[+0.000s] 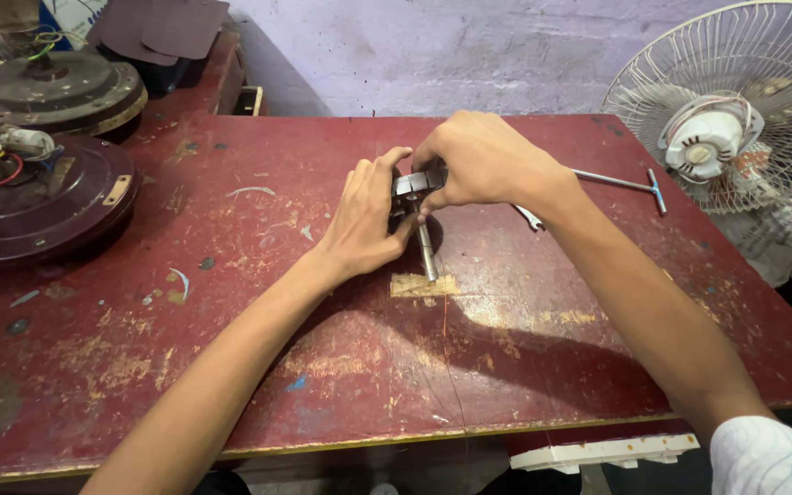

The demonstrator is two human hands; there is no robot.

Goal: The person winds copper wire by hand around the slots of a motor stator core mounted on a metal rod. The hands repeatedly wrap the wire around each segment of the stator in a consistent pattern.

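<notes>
Rotor shaft (425, 249), seemingly, gripped by both hands (364, 220) (483, 163) over scuffed red table (231, 348).

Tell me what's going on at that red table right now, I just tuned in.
A person has both hands on a small dark metal part with a shaft in the middle of the worn red table. The left hand cups it from the side; the right hand grips its top, with the shaft's tip resting on the tabletop. A T-handle tool lies just beyond the right wrist. Two ceiling-fan motor housings sit at the left, and a caged table fan stands at the right edge.
</notes>
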